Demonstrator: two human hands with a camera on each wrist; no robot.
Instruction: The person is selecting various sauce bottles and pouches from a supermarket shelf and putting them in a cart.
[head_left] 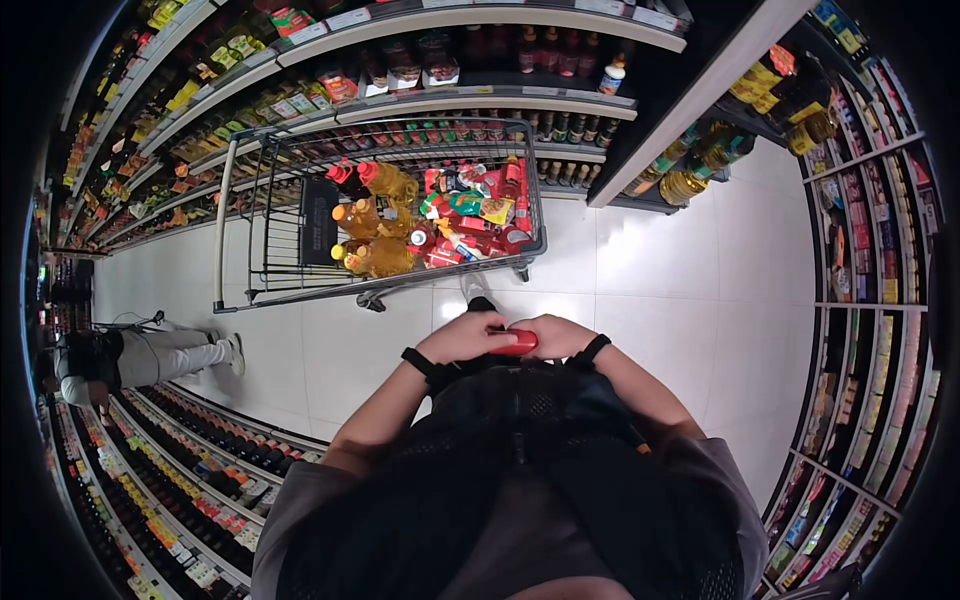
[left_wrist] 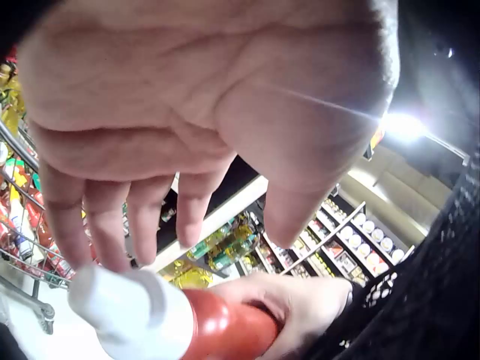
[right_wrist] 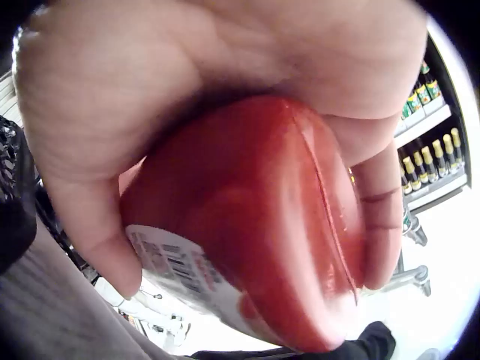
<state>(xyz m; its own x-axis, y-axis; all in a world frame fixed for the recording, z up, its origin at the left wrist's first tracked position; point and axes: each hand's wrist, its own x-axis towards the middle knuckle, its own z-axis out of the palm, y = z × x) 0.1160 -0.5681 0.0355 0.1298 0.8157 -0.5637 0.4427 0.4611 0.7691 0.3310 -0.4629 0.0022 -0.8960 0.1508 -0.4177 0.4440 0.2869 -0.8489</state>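
My right hand grips a red squeeze bottle around its body, thumb on one side and fingers on the other. A white label with a barcode shows on the bottle's side. In the left wrist view the bottle's white cap points toward my left hand. The left hand's fingers are stretched out, with the fingertips right at the cap. From the head view both hands meet over the bottle in front of my waist.
Ahead stands a shopping cart holding oil bottles and several red packages. Stocked shelves rise behind it, with more shelving at the right and lower left. Another person is in the aisle at the left.
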